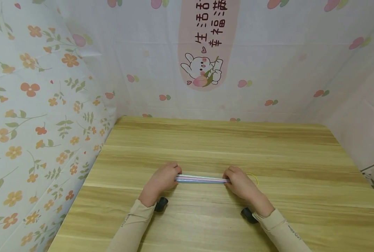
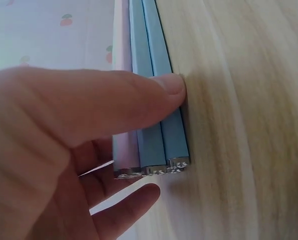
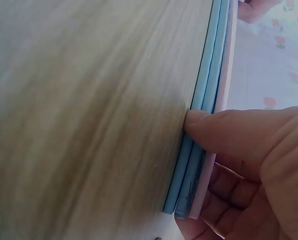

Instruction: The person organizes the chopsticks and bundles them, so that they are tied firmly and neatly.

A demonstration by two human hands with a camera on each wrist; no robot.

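A bundle of blue and pink chopsticks (image 1: 202, 179) lies crosswise low over the wooden table, between both hands. My left hand (image 1: 165, 177) grips the thicker ends; its thumb crosses two blue chopsticks (image 2: 176, 137) and a pink chopstick (image 2: 126, 147) in the left wrist view. Silvery patterned ends stick out below that thumb. At the thinner end, my right hand (image 1: 241, 183) pinches the bundle, thumb in front and fingers behind. The tips (image 3: 186, 190) extend past this thumb in the right wrist view. A thin yellow loop (image 1: 256, 179), perhaps a rubber band, shows just behind the right hand.
The wood-grain table (image 1: 205, 147) spreads out around the hands. Patterned cloth (image 1: 149, 70) hangs behind it, and flowered cloth (image 1: 42, 122) hangs along the left side. Black wrist cameras (image 1: 161, 204) sit under the sleeves' cuffs.
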